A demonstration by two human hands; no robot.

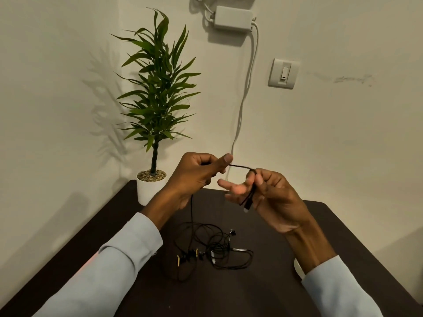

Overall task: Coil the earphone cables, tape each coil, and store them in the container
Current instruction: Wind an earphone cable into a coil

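Overhead, thin black cable [240, 166] — taut between hands.

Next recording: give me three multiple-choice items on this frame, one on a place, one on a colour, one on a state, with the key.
1. Where does the plant stand?
A. table's far left corner
B. floor
C. table's near right corner

2. What colour is the plant's pot?
A. black
B. white
C. red

3. What is the cable between the hands doing?
A. lying flat on the table
B. stretched between left hand and right hand
C. taped in a coil

Key: 1 A, the pot sits on the table by the wall corner. 2 B, the pot is white. 3 B, both hands pinch it in the air.
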